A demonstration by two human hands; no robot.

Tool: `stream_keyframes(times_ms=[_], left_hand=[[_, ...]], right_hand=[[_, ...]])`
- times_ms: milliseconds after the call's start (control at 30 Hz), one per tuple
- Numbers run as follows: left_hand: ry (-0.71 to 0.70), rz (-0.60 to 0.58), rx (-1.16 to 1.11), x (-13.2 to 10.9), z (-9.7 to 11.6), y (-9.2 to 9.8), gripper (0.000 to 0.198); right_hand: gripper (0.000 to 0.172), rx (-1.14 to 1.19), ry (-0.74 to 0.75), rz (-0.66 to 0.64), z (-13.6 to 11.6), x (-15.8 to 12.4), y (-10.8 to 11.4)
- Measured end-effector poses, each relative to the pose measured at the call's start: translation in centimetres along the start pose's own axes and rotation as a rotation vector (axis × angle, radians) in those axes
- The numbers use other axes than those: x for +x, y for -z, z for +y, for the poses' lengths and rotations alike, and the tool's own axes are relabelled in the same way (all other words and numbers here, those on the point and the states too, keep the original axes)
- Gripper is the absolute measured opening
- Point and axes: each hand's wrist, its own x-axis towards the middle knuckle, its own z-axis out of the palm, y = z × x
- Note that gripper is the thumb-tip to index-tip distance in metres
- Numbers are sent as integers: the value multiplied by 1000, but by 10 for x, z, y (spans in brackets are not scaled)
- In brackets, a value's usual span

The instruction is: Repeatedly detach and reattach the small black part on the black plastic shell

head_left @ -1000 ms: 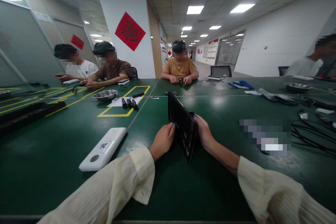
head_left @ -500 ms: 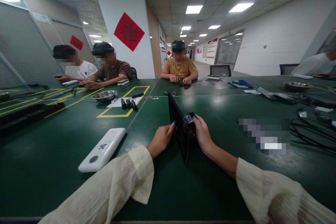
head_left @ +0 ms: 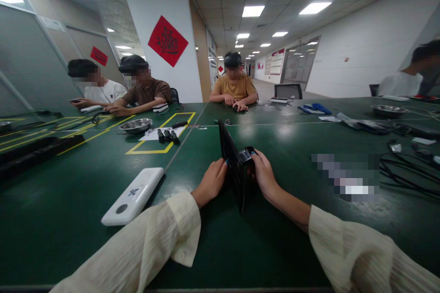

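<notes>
A thin, dark flat panel (head_left: 233, 165) stands on edge between my hands, seen almost side-on, so its exact kind is hard to tell. My left hand (head_left: 211, 181) grips it from the left, its fingertips partly hidden against the panel's face. On the other side, my right hand (head_left: 263, 171) is closed around a small black boxy piece (head_left: 246, 154) with a shiny clear-looking face. This piece sits against the panel's right face; whether it is fixed there I cannot tell. The right fingers below it are mostly in shadow.
A white power bank (head_left: 134, 197) marked 26 lies left of my forearm. Farther off are a metal bowl (head_left: 135, 126), several black cylindrical parts (head_left: 167, 136) on white paper, and black cables (head_left: 409, 171) at right. Several people sit around the green table (head_left: 275, 252).
My left fingers have shifted slightly on the panel, while the right grip looks the same. Across the table, a person's hands have moved together, and someone at far right sits more upright.
</notes>
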Motion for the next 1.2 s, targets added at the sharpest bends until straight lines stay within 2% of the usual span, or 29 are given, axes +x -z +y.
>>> stream_keyframes(times_ms=[200, 400, 567, 767, 933, 1200], left_hand=[[-24, -25, 52, -1, 4, 3, 34], [17, -71, 45, 0, 8, 3, 40], [23, -69, 128, -1, 7, 3, 33], [37, -61, 208, -2, 9, 2, 36], [44, -7, 165, -1, 7, 2, 29], [42, -40, 123, -4, 12, 5, 24]], right_hand=[[46, -4, 5, -13, 2, 2, 2], [45, -14, -1, -15, -1, -1, 1], [45, 15, -2, 20, -3, -3, -1], [46, 36, 11, 15, 5, 2, 1], [45, -4, 8, 10, 1, 0, 0], [42, 25, 17, 30, 0, -1, -1]])
